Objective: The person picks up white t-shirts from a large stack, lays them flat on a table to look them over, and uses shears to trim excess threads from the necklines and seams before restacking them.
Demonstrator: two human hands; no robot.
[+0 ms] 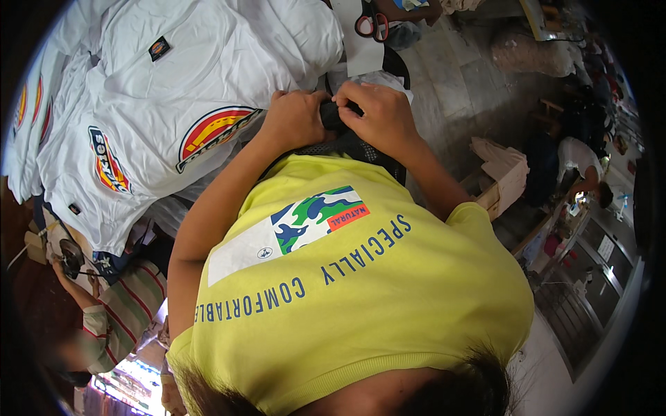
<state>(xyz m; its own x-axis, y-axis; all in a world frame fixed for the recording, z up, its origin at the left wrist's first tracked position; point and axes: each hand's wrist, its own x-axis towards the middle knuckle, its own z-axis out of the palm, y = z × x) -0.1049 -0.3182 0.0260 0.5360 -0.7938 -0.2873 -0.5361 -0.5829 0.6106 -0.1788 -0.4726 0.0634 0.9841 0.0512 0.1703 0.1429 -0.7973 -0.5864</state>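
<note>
Both hands up at the top middle of the view, close together over a small dark piece (331,114) of fabric or strap. Left hand (295,118) curled on its left side, fingers (279,97) bent over and clenched on the dark piece. Right hand (381,118) on its right side, fingertips (343,97) pinching the same piece from above, knuckles raised. Hands touching or nearly touching at the thumbs. Exact grip underneath hidden by the knuckles.

Just below the hands, black mesh (347,147) spreading toward the body, partly tucked behind the yellow shirt (361,298) filling the lower half of the view. Forearms running up from the shirt sleeves to the hands.

To the left, a pile of white shirts (173,83) with round red, yellow and blue prints, lying flat and overlapping on the counter (444,76). Near the top edge, red-handled scissors (372,24) resting on a white sheet (361,48), a little beyond the hands.

At the right, an open cardboard box (503,173) on the floor, well apart from the hands. At the lower left, another person's striped sleeve (128,305), arm bent, beside the shirt pile's lower edge.
</note>
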